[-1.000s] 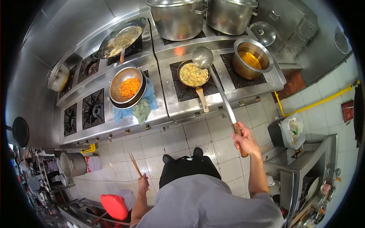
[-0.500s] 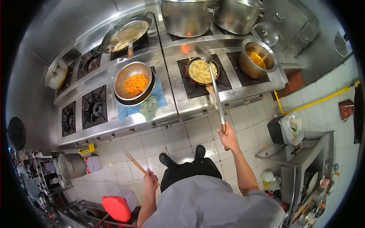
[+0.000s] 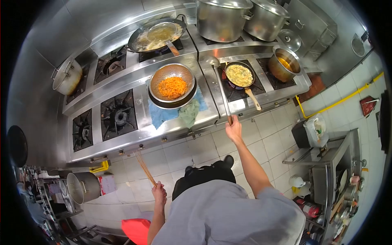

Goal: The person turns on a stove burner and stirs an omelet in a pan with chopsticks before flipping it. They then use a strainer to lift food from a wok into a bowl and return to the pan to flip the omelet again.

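Note:
My right hand is closed round the wooden end of a long-handled ladle. The ladle's bowl hangs over the stove, left of a frying pan with a yellow egg-like mixture in it. The pan sits on a burner, its wooden handle pointing toward me. Low on the left, my left hand grips a pair of long chopsticks, tips pointing up and left over the floor. A perforated metal colander with shredded orange food rests over a dark pan on blue and green cloths.
A large wok with a strainer in it stands at the back left. Tall lidded pots line the back. A pot of orange liquid is right of the frying pan. A metal shelf stands at my right.
The ladle has swung left, away from above the frying pan. My view and body have shifted left along the stove. Both hands keep their hold.

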A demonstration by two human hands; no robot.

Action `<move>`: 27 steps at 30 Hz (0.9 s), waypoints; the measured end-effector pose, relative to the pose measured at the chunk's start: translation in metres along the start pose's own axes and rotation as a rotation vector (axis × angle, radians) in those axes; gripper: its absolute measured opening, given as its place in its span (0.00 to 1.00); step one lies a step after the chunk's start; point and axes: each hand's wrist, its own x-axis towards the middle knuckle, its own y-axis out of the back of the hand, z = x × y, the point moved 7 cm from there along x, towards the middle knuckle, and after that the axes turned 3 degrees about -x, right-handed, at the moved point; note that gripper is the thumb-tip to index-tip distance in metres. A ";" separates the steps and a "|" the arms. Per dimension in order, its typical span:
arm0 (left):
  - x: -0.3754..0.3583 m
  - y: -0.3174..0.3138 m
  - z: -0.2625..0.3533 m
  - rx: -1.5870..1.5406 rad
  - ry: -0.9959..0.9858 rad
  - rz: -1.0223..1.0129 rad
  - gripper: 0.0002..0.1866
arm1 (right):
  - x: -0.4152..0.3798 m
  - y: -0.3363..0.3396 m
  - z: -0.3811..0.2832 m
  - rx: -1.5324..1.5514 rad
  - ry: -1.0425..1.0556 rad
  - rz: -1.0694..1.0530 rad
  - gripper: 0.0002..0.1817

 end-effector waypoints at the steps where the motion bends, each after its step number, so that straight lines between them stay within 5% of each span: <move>1: 0.004 0.020 0.006 0.057 -0.018 0.034 0.17 | 0.003 -0.012 -0.004 -0.036 -0.009 0.014 0.20; 7: 0.020 0.121 -0.005 0.141 0.003 0.175 0.17 | 0.013 -0.076 0.012 -0.047 0.178 0.069 0.24; 10: 0.011 0.158 -0.033 0.132 0.018 0.262 0.17 | 0.026 -0.080 0.000 -0.358 0.247 0.162 0.22; 13: 0.001 0.173 -0.068 0.098 0.070 0.351 0.17 | 0.062 -0.078 -0.048 -0.042 0.397 0.242 0.23; 15: -0.017 0.172 -0.089 0.054 0.114 0.374 0.17 | 0.131 -0.118 -0.056 0.429 0.138 -0.049 0.22; 17: -0.032 0.162 -0.095 0.120 0.124 0.396 0.17 | 0.140 -0.116 -0.142 0.914 -0.102 -0.394 0.31; 20: -0.041 0.146 -0.094 0.142 0.074 0.406 0.18 | 0.177 -0.123 -0.229 1.033 -0.110 -0.464 0.39; 25: -0.048 0.129 -0.099 0.082 0.041 0.471 0.18 | 0.237 -0.164 -0.288 1.188 -0.292 -0.695 0.29; 27: -0.055 0.124 -0.107 0.087 0.075 0.505 0.18 | 0.270 -0.175 -0.303 1.058 -0.143 -0.889 0.21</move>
